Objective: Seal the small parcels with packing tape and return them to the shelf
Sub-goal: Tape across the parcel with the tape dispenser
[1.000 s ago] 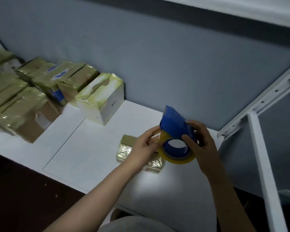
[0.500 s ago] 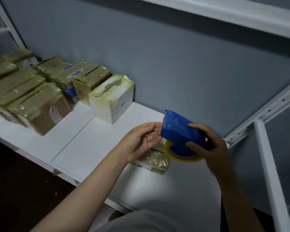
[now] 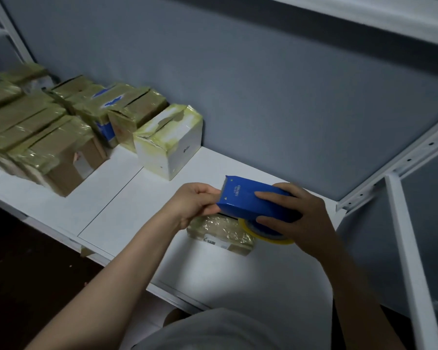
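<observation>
right hand (image 3: 304, 218) grips the blue dispenser (image 3: 243, 200) from its rear, yellow tape roll (image 3: 271, 237) under it; left hand (image 3: 195, 203) pinches its toothed front end. the small parcel (image 3: 220, 233) lies on the white shelf (image 3: 137, 203) just under the dispenser, taped boxes (image 3: 61, 137) stacked well apart at left
</observation>
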